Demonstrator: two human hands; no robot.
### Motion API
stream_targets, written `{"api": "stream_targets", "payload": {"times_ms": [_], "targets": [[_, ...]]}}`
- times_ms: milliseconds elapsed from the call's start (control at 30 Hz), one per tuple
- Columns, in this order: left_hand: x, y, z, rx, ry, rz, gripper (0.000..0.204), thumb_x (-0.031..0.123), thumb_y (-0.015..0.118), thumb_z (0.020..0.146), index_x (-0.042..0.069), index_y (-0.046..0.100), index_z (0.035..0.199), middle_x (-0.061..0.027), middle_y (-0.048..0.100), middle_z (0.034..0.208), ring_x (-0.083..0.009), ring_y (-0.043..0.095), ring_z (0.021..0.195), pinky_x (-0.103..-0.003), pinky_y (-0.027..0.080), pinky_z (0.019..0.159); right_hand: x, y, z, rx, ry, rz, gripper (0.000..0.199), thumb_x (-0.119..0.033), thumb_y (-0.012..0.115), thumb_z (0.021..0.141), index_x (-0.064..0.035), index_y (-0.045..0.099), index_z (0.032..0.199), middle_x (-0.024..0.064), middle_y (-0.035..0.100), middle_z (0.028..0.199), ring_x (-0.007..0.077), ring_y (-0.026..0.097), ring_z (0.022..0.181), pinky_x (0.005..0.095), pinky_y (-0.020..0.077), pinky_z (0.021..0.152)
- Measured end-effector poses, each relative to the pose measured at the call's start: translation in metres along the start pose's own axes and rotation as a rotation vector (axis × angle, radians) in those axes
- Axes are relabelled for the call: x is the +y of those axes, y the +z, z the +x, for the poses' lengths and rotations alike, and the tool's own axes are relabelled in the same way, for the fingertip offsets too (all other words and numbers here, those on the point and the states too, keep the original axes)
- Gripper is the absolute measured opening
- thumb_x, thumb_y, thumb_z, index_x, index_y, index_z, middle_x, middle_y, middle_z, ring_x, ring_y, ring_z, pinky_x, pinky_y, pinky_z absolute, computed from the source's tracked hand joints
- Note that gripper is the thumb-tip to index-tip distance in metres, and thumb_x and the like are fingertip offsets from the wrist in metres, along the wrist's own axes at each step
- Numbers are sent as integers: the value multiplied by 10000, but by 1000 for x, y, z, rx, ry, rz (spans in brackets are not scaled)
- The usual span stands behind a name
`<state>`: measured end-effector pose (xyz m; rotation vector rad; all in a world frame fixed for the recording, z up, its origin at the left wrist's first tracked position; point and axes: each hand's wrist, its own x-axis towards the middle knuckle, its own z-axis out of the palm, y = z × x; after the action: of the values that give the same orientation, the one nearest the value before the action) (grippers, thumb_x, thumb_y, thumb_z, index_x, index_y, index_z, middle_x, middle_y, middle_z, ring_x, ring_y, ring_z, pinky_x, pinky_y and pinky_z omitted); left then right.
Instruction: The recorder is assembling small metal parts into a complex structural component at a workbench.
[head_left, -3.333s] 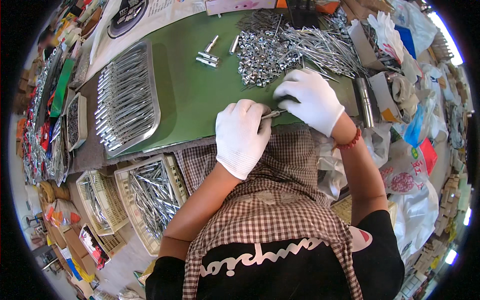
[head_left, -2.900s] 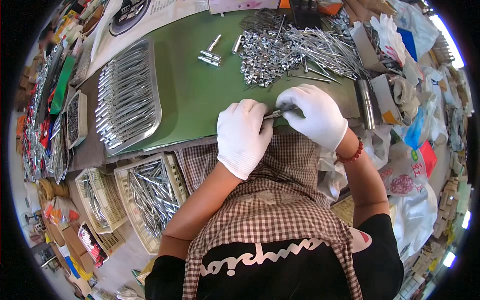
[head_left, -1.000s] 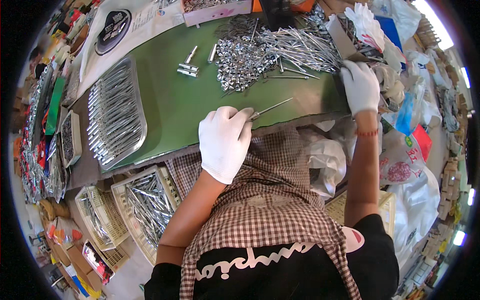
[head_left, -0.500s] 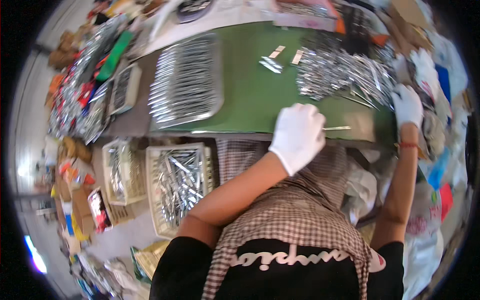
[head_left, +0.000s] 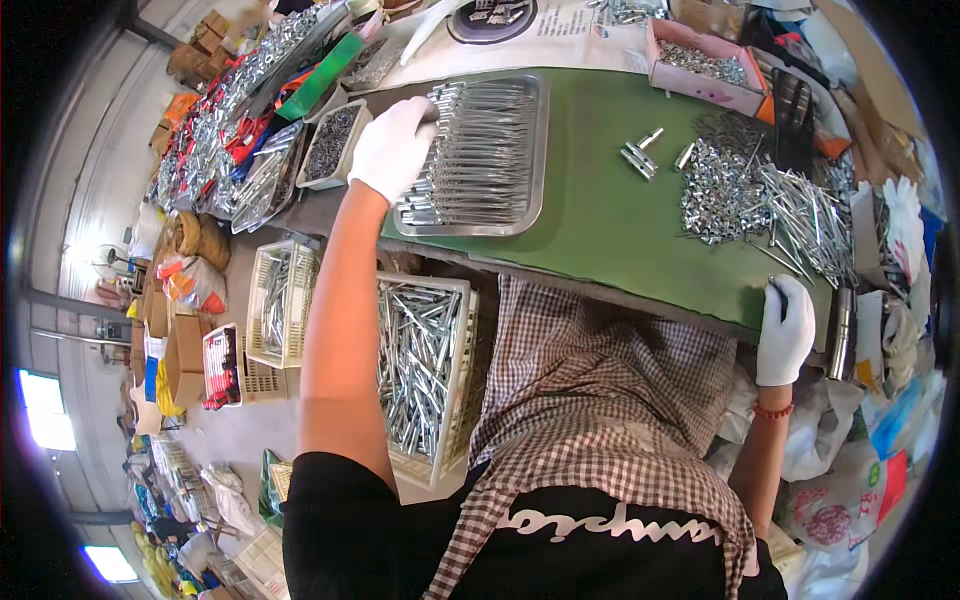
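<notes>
My left hand (head_left: 393, 150), in a white glove, is at the left edge of a shallow metal tray (head_left: 537, 190). Its fingers are closed at the end of a thin metal rod, among rows of similar rods (head_left: 480, 150) laid side by side in the tray. My right hand (head_left: 787, 332), also gloved in white, is at the front edge of the green tabletop (head_left: 600, 215). Its fingers are curled together, and anything in them is hidden. Beyond it lie loose long metal rods (head_left: 812, 225) and a heap of small shiny metal fittings (head_left: 722, 190).
Short metal sleeves (head_left: 640, 158) lie mid-table. A pink box of small parts (head_left: 700, 65) stands at the back. An upright metal tube (head_left: 842, 335) is beside my right hand. A bin of dark screws (head_left: 332, 145) sits left of the tray; below the table is a crate of metal tubes (head_left: 415, 370).
My left hand has gone from the table's front middle, where a thin rod stuck out of it, left to the tray. My right hand has drawn back from the rod pile toward the front edge.
</notes>
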<state>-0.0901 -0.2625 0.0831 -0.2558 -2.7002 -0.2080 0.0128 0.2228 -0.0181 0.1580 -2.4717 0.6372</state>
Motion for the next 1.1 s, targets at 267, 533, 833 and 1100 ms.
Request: {"api": "stream_targets", "payload": {"times_ms": [267,533,833,1100], "targets": [[-3,3,7,-250,-15,-15,178,143,551,875,56,647,997,-172,632,996,-353,596,1002,-453,466,874,-3,-3,-3,29,44,-1,133,-40,668,847,-16,634,973,139,661,949,311,631,897,375,489,820],[138,37,18,-60,389,11,202,89,510,871,87,669,995,-122,631,972,-311,613,909,-417,500,828,-17,-3,4,65,-6,46,152,-66,689,803,-77,693,955,115,656,857,300,625,808,379,493,732],[179,90,29,-186,477,22,118,149,590,831,104,683,887,-93,644,894,-282,630,860,-418,517,748,-15,-6,3,-10,-50,9,187,-68,666,813,-105,692,994,105,654,906,307,615,871,397,488,780],[227,66,-37,-243,497,-227,93,176,629,783,89,657,765,-92,636,787,-282,622,749,-414,504,679,-16,-14,2,-76,-108,-6,127,-91,701,773,-114,678,896,90,643,889,301,608,882,398,475,802]]}}
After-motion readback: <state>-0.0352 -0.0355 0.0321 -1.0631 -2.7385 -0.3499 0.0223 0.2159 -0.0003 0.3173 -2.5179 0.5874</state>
